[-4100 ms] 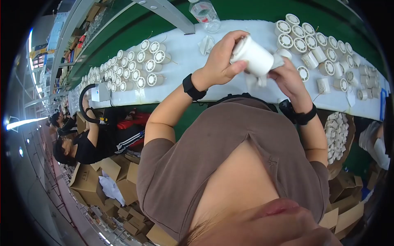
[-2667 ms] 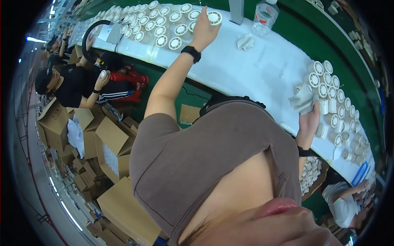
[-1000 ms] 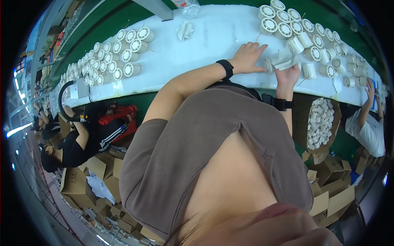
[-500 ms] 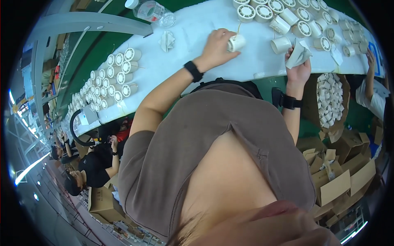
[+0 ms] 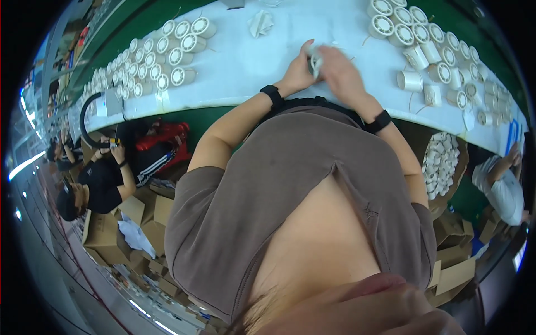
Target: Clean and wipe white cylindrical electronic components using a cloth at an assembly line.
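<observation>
Two hands meet above the table (image 5: 240, 70). Our left hand (image 5: 298, 71) grips a pale piece (image 5: 315, 62), fingers curled around it; we see too little of it to identify it. Our right hand (image 5: 340, 77) is at the right of the piece, blurred; we cannot tell whether its fingers are closed. Each wrist carries a black band (image 5: 272, 96). Beyond the hands, we note a crumpled tissue (image 5: 261, 24) on the table. Leftward, we find rows of white cups (image 5: 143, 71); rightward, a second cluster (image 5: 429, 51), several lying sideways. Below that cluster, we locate a box (image 5: 463, 166) of white parts (image 5: 440, 167).
</observation>
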A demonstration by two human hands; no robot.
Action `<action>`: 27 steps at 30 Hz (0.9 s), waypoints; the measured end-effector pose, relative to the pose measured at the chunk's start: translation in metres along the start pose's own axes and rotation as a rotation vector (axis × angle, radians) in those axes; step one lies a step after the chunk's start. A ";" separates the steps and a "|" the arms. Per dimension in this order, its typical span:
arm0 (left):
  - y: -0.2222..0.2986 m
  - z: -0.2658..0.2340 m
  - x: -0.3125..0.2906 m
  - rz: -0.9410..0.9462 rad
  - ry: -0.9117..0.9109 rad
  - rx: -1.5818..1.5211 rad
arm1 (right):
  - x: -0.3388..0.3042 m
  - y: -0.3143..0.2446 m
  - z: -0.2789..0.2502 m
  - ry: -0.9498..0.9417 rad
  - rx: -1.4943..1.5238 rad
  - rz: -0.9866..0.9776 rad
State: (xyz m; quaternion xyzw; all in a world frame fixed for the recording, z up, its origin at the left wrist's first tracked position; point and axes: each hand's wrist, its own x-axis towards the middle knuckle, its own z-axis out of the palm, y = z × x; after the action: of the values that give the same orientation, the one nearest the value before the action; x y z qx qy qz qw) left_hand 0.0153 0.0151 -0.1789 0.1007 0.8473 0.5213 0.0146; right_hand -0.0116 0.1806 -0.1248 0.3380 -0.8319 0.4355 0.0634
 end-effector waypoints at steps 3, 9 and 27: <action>0.001 0.004 0.000 -0.038 0.044 -0.023 | 0.001 0.011 0.013 -0.301 -0.197 -0.383; 0.018 -0.003 -0.003 -0.112 0.074 -0.007 | -0.010 0.010 0.010 -0.243 -0.183 -0.288; 0.065 -0.037 0.015 -0.289 0.120 -0.262 | 0.018 -0.077 -0.024 0.108 -0.190 -0.219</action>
State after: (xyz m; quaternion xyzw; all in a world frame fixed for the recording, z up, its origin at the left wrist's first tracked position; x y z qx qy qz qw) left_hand 0.0063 0.0134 -0.1031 -0.0561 0.7772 0.6247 0.0516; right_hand 0.0178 0.1598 -0.0511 0.3953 -0.8230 0.3626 0.1867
